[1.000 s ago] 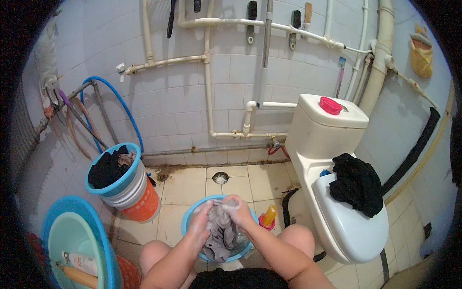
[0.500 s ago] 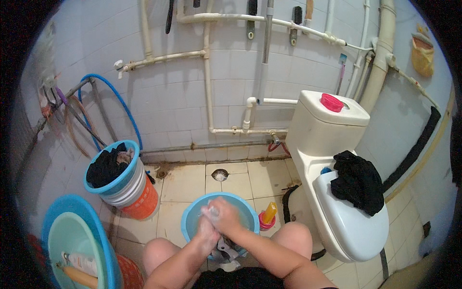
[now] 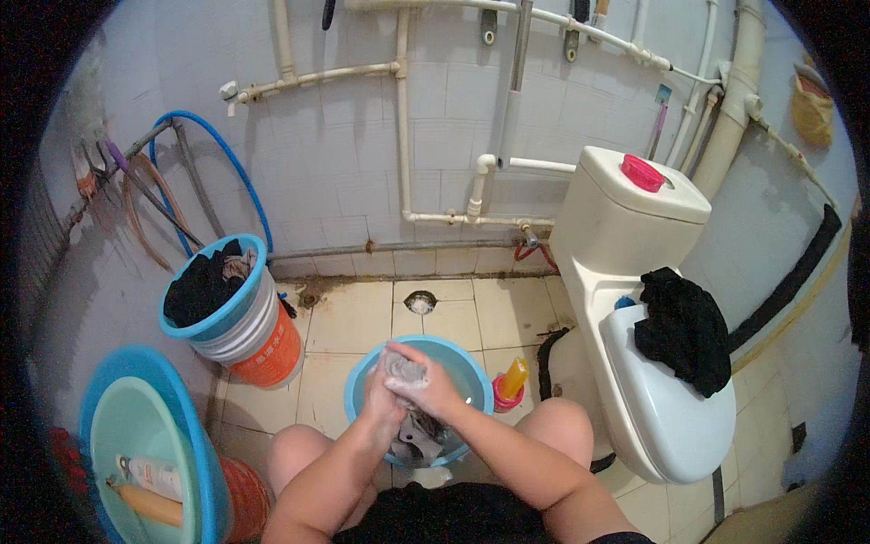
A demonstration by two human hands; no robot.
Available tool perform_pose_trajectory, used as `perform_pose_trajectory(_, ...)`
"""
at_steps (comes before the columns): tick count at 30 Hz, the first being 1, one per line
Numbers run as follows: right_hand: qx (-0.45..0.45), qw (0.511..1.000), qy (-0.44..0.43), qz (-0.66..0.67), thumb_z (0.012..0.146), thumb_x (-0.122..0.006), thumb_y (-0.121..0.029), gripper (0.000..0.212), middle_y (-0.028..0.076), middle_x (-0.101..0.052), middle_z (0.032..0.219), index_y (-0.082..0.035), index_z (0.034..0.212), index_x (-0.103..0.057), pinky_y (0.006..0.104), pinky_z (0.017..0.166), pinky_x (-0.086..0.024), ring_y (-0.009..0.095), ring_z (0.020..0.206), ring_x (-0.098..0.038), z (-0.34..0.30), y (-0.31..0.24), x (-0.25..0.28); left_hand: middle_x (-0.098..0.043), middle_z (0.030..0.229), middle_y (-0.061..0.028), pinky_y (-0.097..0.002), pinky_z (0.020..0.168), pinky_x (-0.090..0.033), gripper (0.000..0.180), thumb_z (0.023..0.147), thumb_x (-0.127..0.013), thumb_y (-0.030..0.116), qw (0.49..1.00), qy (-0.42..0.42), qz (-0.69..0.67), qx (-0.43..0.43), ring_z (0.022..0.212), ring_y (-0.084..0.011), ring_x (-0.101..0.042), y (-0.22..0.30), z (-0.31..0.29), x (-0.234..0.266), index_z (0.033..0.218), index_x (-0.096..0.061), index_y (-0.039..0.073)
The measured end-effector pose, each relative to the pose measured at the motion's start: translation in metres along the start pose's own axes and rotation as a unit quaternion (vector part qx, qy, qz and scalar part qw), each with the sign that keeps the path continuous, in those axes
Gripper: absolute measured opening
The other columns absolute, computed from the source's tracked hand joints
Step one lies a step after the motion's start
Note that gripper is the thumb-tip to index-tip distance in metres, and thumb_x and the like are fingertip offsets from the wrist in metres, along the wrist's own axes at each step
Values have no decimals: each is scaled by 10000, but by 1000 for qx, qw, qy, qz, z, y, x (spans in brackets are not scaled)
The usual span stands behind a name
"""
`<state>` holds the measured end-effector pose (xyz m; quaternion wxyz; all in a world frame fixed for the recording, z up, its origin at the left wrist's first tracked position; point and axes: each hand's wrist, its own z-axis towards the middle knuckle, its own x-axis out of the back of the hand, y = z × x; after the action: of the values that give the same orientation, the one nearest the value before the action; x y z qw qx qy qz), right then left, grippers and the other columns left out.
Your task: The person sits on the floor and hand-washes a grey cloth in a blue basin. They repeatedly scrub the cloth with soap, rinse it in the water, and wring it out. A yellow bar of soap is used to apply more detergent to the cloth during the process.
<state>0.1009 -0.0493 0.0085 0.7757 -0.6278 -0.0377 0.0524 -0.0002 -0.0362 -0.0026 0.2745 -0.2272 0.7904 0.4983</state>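
Note:
Over a light blue basin (image 3: 476, 367) on the floor, my hands meet around a bunched grey wet cloth (image 3: 408, 369). My left hand (image 3: 382, 399) grips it from the left, fingers closed. My right hand (image 3: 433, 388) wraps it from the right. Whitish suds coat my fingers. More grey and dark cloth (image 3: 419, 442) hangs below my wrists into the basin, where some water shows. A small white piece (image 3: 433, 476), its kind unclear, is at the basin's near edge. Just right of the basin stands a yellow-handled item (image 3: 515, 374) in a pink cup (image 3: 507, 394).
A toilet (image 3: 671, 399) on the right has black cloth (image 3: 684, 331) on its lid. Left, a blue basin of dark clothes (image 3: 204, 290) rests on a bucket (image 3: 272, 349). Nested basins (image 3: 100, 417) holding bottles (image 3: 154, 476) stand nearer. A floor drain (image 3: 420, 302) lies beyond the basin.
The view has tilted slightly down. My hands have shifted from clasped over the cloth to more opened around it, so its bunched grey part now shows between them.

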Motion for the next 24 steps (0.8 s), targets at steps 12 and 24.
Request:
perform_pose_trajectory(12, 19, 986, 163, 3, 791, -601, -132, 84, 49, -600, 780, -54, 822, -589, 273, 653, -459, 138, 692, -561, -5, -19, -8, -546, 950, -70, -392, 784, -474, 335, 920, -377, 438, 990, 129, -48, -24, 887, -212, -557, -3, 26, 12, 821, -456, 128)
perform_pose_trajectory(24, 215, 916, 120, -317, 728, -646, -219, 215, 146, -544, 764, -45, 816, -556, 369, 632, -452, 323, 692, -538, 0, 7, -23, -576, 965, -64, -336, 801, -474, 290, 931, -371, 323, 958, -229, -162, 60, 895, -191, -569, -34, 53, 71, 1009, -520, 86)
